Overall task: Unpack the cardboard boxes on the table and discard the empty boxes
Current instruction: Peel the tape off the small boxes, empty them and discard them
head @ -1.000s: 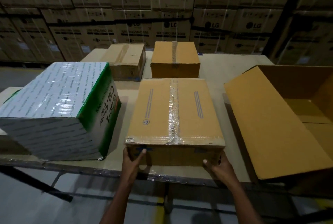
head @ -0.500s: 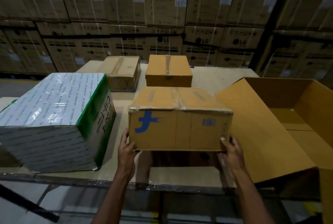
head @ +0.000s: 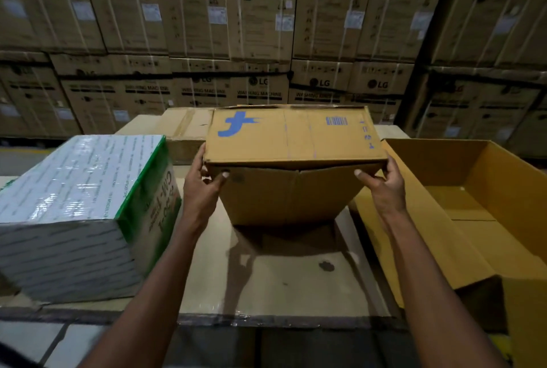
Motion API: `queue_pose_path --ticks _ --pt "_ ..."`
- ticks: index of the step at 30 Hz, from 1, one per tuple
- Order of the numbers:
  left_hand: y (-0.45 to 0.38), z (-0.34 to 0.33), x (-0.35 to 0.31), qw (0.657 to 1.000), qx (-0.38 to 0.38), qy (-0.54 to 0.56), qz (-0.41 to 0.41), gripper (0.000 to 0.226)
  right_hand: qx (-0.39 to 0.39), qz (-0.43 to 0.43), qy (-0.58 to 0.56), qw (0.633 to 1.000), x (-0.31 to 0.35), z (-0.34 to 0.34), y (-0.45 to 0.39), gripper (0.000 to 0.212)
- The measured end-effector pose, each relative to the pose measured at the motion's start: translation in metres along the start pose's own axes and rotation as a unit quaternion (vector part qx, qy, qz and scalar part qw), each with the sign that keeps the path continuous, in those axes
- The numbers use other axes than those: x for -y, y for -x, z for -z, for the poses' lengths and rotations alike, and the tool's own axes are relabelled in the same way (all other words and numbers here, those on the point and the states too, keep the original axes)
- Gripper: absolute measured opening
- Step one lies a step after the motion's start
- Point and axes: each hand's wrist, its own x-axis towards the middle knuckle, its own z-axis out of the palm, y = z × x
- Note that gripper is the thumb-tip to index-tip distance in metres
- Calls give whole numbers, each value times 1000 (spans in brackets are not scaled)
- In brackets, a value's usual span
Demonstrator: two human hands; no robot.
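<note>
At frame left a shrink-wrapped carton (head: 74, 208) sits on the table (head: 266, 287); centre, my left hand (head: 204, 187) and right hand (head: 381, 187) curl fingers around the tilted cardboard box (head: 293, 142). I'd keep both grips level before turning it toward the open box (head: 473, 190), right.

Both bare forearms reached forward and upward. The left hand (head: 204, 181) and right hand (head: 383, 182) gripped opposite lower corners of a tilted brown cardboard box (head: 293, 157), thumbs curled onto its underside.
</note>
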Motion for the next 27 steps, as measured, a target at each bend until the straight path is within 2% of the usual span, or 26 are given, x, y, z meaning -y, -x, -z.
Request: queue_pose_path --ticks 5,10,15,18,21,24,27 --pt "-13 -4 -8 999 -12 -3 -34 73 -8 24 61 998 17 3 -6 64" --pt "-30 -10 -11 999 -4 29 -16 69 -37 65 148 986 24 2 -14 66" --pt "-27 -13 4 1000 7 24 -18 74 -22 69 140 987 7 -6 -10 73" --pt "-16 -14 14 1000 17 2 -22 80 -14 42 112 993 -12 -9 -4 78" --pt "1 -17 43 999 27 -16 11 88 -12 -13 97 995 -46 -8 11 76" --pt "23 -22 79 996 48 -36 68 91 8 -71 117 991 -87 -6 26 80" --pt "49 -23 118 984 89 -43 146 98 38 -139 140 980 -123 -1 39 99"
